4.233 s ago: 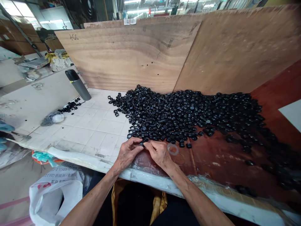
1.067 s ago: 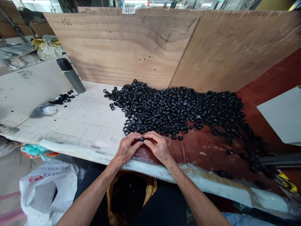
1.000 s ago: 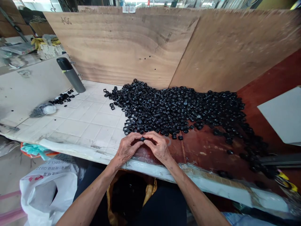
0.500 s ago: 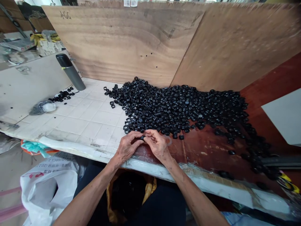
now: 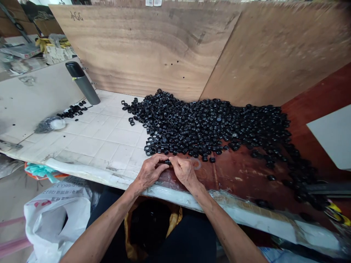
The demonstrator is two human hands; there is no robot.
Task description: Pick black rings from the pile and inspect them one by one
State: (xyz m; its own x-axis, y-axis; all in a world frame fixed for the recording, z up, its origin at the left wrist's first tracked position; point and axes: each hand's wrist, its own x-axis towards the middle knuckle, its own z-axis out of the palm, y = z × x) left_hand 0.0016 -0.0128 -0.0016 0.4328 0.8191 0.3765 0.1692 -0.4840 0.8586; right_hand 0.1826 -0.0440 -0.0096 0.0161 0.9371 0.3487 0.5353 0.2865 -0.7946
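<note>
Between the fingertips of both hands is a small black plastic part [image 5: 166, 162], mostly covered by the fingers. My left hand [image 5: 150, 171] pinches it with thumb and forefinger from the left. From the right, my right hand [image 5: 184, 170] closes its thumb and curled fingers on the same piece. Both hands are just above the front edge of the worktable, close to a wide pile of black plastic rings and caps [image 5: 189, 124]. The exact shape of the held part cannot be made out.
Tall plywood boards [image 5: 148, 51] stand behind the pile. A grey flask [image 5: 87, 89] is at the back left, near loose small black parts [image 5: 72, 111] and a clear plastic bag [image 5: 49, 125]. Below the edge are a white sack [image 5: 52, 219] and an open yellow bag [image 5: 175, 217]. Yellow-handled scissors [image 5: 336, 212] lie far right.
My right hand's fingers have curled in and closed more tightly at the small black part. My left hand keeps its pinch, almost in the same spot.
</note>
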